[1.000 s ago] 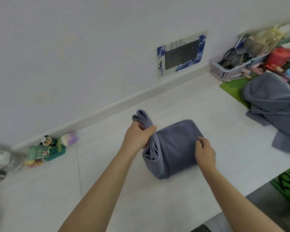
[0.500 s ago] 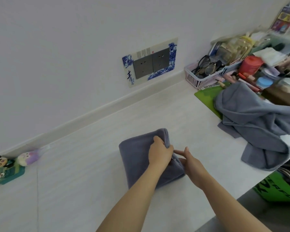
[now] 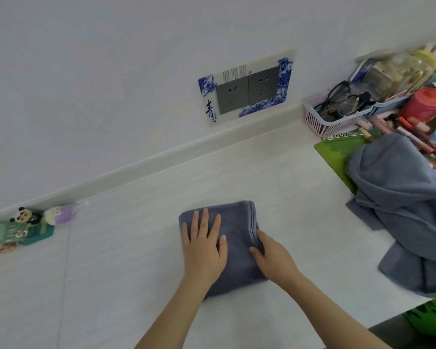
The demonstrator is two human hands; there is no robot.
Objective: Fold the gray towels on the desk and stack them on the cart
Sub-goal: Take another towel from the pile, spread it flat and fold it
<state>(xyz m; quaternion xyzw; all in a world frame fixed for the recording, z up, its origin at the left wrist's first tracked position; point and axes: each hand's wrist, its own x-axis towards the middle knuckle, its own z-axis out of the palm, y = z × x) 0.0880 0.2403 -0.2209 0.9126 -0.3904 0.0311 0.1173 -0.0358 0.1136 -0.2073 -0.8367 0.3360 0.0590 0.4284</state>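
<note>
Since a moment ago the left hand has let go of the fold and now lies flat, fingers spread, on the folded gray towel. That towel sits on the white desk, near its front edge. To the towel's right, well apart, lies a heap of unfolded gray towels. The right hand rests against the folded towel's right edge, fingertips pinching its layers. Far to its left stand small toy figures.

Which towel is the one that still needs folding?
Look at the right end of the white desk, by the pink basket of glasses. The unfolded gray towel lies there in a rumpled heap, unlike the neat folded towel under both hands.
</note>
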